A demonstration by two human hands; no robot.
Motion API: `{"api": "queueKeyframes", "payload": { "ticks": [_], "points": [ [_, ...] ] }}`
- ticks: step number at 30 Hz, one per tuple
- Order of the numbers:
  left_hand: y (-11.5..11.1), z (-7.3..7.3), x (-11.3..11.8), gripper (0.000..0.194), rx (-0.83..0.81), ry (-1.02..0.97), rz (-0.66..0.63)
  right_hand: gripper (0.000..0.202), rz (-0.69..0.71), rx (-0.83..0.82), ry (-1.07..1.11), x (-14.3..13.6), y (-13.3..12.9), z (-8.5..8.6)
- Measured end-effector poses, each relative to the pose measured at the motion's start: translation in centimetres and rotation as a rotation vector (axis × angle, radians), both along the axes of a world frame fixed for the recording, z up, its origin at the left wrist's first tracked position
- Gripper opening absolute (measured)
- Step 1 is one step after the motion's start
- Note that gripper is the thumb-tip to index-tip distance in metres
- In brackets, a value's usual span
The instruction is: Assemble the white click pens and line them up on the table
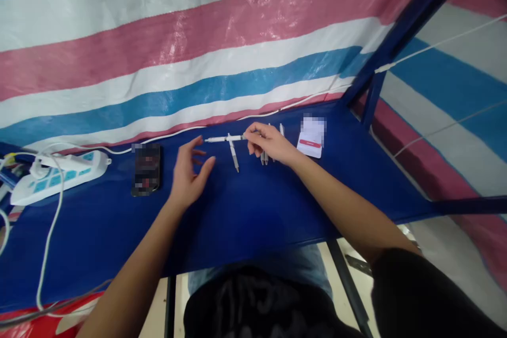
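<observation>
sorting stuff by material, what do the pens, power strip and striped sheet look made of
Pens: probably plastic, smooth-looking white barrels with greyish lower ends; too small to be sure.
Power strip: likely hard plastic, a smooth white shell with blue panels.
Striped sheet: seemingly woven plastic, glossy, given its bright glints and soft creases.

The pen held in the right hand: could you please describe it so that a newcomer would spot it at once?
On the blue tabletop, look near the far edge, by the striped sheeting. There the right hand holds one end of a slim white pen pointing toward the left hand. It alone lies sideways; the other pens run roughly front to back.
</observation>
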State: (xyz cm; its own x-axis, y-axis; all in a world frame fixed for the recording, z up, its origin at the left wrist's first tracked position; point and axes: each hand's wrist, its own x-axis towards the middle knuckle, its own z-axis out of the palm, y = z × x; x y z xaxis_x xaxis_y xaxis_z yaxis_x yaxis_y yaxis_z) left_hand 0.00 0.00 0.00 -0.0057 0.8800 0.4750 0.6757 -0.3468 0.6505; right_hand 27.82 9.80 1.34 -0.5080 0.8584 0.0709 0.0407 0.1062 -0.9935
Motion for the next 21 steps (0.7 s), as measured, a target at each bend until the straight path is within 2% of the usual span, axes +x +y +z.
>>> {"api": "queueKeyframes", "payload": {
  "ticks": [2,3,4,6,10,12,13,17,21],
  "points": [
    [2.7,-0.9,2.7,0.059,0.016,-0.153,-0.073,0.036,-0.005,0.017,-0.003,0.5,0.1,0.0],
    [3.7,-1.4,3.7,0.05,0.029,-0.219,-0.067,0.04,-0.011,0.019,-0.005,0.8,0.0,-0.1],
    [4.4,-1.9,4.4,0.038,0.031,-0.267,-0.062,0.044,-0.019,0.015,-0.007,1.1,0.0,-0.2],
    [4.7,-2.6,5.1,0.028,0.013,-0.29,-0.07,0.047,-0.035,-0.002,-0.008,1.8,-0.2,-0.7],
    [4.0,-2.9,4.6,0.03,-0.068,-0.233,-0.082,0.039,-0.014,0.073,0.013,2.6,-0.6,-1.6],
    [3.9,-2.8,4.2,0.031,-0.081,-0.263,-0.055,0.046,-0.014,0.131,0.023,2.4,-0.8,-1.8],
    [3.9,-2.7,4.2,0.031,-0.085,-0.283,-0.045,0.049,-0.03,0.14,0.019,2.2,-0.8,-1.9],
    [4.2,-2.6,4.3,0.033,-0.102,-0.315,-0.046,0.04,-0.129,0.13,-0.033,1.5,-0.9,-2.4],
    [4.2,-2.5,4.2,0.038,-0.146,-0.34,-0.052,0.035,-0.152,0.176,0.015,1.6,-0.5,-2.4]
  ]
}}
